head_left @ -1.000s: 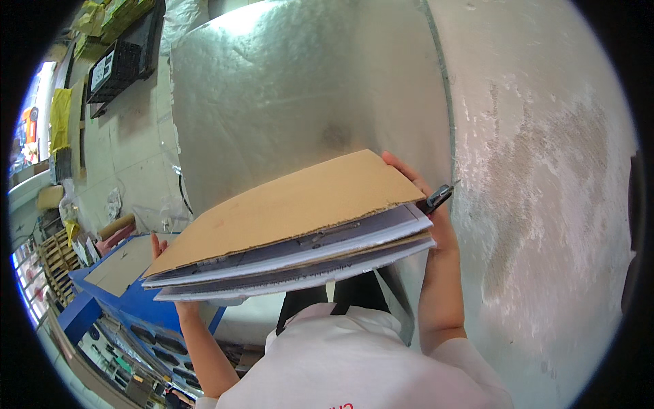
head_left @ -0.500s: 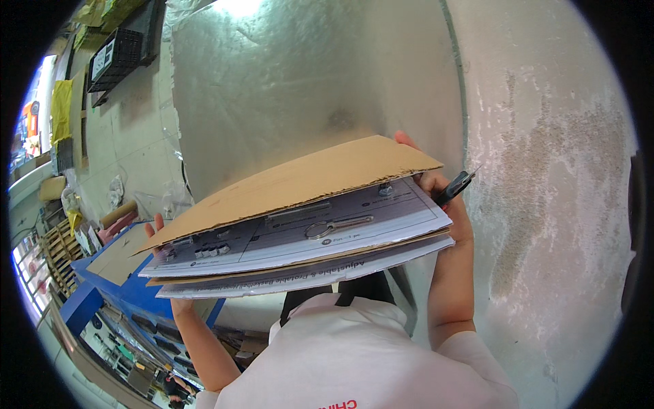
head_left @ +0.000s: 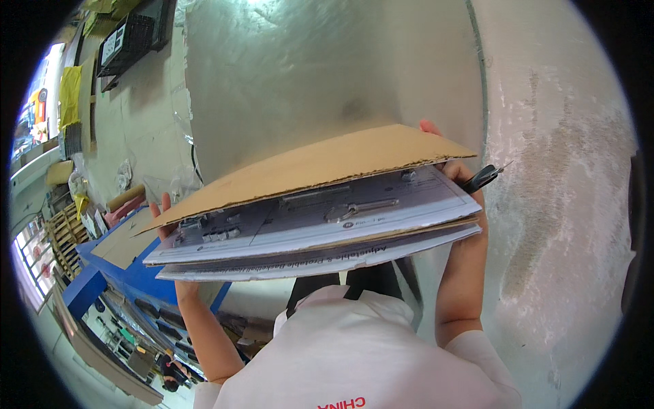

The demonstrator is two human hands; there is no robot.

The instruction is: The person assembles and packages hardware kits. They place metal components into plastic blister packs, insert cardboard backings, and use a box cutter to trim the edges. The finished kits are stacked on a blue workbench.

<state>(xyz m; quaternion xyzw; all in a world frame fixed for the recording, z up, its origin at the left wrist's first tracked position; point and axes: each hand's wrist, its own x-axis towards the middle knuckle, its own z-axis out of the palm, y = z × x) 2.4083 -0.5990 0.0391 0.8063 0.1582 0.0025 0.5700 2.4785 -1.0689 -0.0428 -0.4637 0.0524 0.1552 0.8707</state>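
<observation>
Between my two hands is a stack of boards. A plain brown cardboard sheet (head_left: 354, 153) lies uppermost, its far side lifted. Below it is a white printed hardware card (head_left: 293, 235) with small metal parts and a ring pin (head_left: 361, 209) on it. Another white printed board (head_left: 327, 264) sits underneath, with a brown layer between. My left hand (head_left: 165, 215) grips the left end, fingers partly over the edge. My right hand (head_left: 455, 172) clasps the right end and also keeps a black cutter knife (head_left: 482, 178), its thin blade pointing outward. Most of both palms are hidden by the stack.
A large silvery-grey sheet surface (head_left: 327, 75) lies ahead, next to a stained pale floor (head_left: 545, 204) on the right. At left are a blue table (head_left: 129, 269), a wooden pallet (head_left: 65, 235) and a black crate (head_left: 126, 44). Another person (head_left: 172, 373) is at lower left.
The stack and both hands have shifted right and slightly upward in view, the right end most. The knife moved along with my right hand. Both grips look the same.
</observation>
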